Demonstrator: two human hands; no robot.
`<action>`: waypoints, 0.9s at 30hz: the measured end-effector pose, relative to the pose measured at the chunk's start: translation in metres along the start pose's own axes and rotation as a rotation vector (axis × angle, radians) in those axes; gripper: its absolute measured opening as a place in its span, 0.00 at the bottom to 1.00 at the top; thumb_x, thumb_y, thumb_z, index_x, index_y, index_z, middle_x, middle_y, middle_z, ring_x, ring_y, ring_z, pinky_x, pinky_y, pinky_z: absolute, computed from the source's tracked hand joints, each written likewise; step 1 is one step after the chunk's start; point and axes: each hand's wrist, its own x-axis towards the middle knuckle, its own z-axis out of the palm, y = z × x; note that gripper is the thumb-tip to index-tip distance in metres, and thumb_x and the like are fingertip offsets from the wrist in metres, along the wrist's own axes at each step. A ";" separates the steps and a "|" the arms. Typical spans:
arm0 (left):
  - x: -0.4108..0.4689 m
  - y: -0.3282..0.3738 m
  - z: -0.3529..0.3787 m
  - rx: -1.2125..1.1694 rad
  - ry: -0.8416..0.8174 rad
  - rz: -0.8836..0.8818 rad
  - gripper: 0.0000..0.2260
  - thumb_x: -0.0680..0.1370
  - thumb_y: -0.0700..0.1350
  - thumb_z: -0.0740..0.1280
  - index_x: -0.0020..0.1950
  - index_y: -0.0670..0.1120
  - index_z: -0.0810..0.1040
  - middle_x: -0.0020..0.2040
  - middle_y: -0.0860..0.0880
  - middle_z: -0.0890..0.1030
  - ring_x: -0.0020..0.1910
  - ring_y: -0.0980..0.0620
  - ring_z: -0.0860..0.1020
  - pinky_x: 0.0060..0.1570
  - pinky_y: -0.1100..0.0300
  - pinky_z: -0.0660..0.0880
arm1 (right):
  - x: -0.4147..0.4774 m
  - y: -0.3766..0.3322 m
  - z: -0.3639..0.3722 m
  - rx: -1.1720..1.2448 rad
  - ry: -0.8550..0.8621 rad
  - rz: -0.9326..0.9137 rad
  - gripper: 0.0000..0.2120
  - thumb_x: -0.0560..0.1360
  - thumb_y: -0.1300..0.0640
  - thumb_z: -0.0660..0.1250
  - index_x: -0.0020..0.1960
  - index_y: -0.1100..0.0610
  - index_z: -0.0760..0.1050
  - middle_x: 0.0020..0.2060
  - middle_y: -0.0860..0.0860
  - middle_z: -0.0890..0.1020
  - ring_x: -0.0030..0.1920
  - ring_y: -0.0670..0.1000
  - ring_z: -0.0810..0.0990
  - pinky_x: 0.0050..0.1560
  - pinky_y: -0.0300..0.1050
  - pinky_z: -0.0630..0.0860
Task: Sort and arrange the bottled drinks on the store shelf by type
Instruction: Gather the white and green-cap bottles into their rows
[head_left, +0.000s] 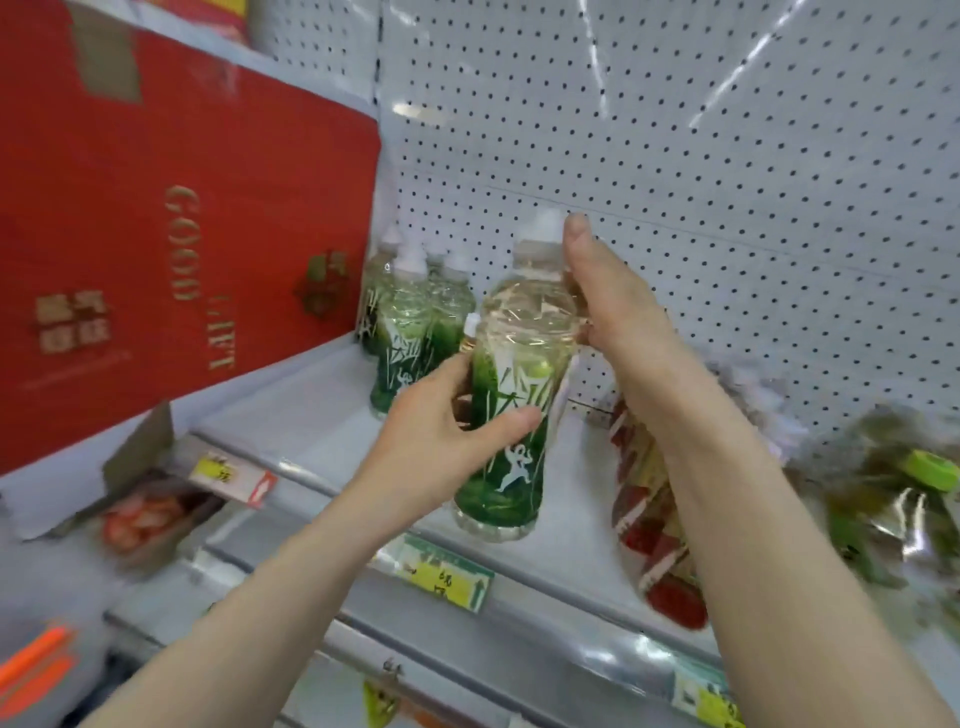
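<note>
Left hand (436, 441), right hand (613, 306) hold bottle (519, 364) at shelf (322, 415).

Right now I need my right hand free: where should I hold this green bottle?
Grip the green bottle at its narrow waist, from the left as the left hand does; it is near upright and the wider shoulder above should resist slipping.

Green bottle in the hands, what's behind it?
The white pegboard wall, and further left a cluster of matching green bottles. Whatever is directly behind the held bottle is covered by it.
</note>
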 end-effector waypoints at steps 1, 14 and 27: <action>0.000 -0.005 -0.014 -0.031 0.012 -0.010 0.21 0.67 0.63 0.71 0.58 0.61 0.76 0.54 0.66 0.82 0.54 0.66 0.80 0.51 0.70 0.76 | 0.010 0.000 0.005 0.030 -0.025 0.022 0.29 0.73 0.27 0.53 0.57 0.45 0.78 0.47 0.43 0.85 0.47 0.42 0.84 0.50 0.47 0.80; 0.084 -0.106 -0.174 0.140 0.219 -0.226 0.22 0.66 0.54 0.77 0.58 0.57 0.76 0.53 0.58 0.82 0.49 0.61 0.81 0.45 0.61 0.79 | 0.157 0.003 0.071 -0.616 -0.396 -0.001 0.25 0.78 0.45 0.68 0.73 0.44 0.68 0.58 0.49 0.79 0.55 0.51 0.81 0.62 0.50 0.76; 0.189 -0.221 -0.164 0.042 0.190 -0.410 0.22 0.71 0.40 0.77 0.62 0.50 0.76 0.60 0.45 0.82 0.59 0.44 0.80 0.61 0.41 0.76 | 0.210 0.027 0.113 -0.697 -0.609 0.009 0.22 0.76 0.46 0.72 0.67 0.46 0.71 0.53 0.49 0.81 0.40 0.48 0.86 0.43 0.34 0.77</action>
